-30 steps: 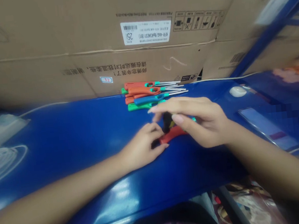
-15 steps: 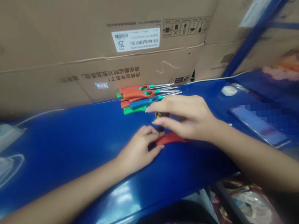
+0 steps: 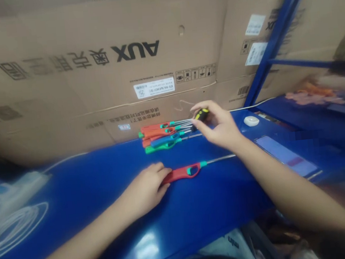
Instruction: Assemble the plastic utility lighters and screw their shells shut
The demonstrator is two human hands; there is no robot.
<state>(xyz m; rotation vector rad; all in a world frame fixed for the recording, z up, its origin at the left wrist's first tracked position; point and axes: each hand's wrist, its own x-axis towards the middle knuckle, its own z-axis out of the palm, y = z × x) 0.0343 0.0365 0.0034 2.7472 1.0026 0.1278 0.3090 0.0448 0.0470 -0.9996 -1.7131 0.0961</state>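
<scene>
Black-and-yellow tool (image 3: 202, 113) has lifted away from red lighter (image 3: 181, 173)

Right grip (image 3: 221, 125), at one o'clock from the lighter, clenches the tool; left grip (image 3: 147, 189) grasps the lighter's handle end on the glossy blue surface (image 3: 102, 164). At twelve stands a carton (image 3: 89, 23) printed AUX, upside down, its label (image 3: 155, 89) reading KFR-46G. Piled lighters (image 3: 155, 133) lie at eleven, a white mouse (image 3: 251, 120) at two, a phone (image 3: 281, 153) at three beyond the right forearm (image 3: 274, 172), coiled white cable (image 3: 20, 229) at nine.

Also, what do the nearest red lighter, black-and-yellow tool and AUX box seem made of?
Red lighter: probably plastic, its body smooth and solid-coloured; its thin rod looks metal, silvery.
Black-and-yellow tool: perhaps plastic or rubber, but blur leaves that open.
AUX box: cardboard by its look, matte brown with printing.
</scene>
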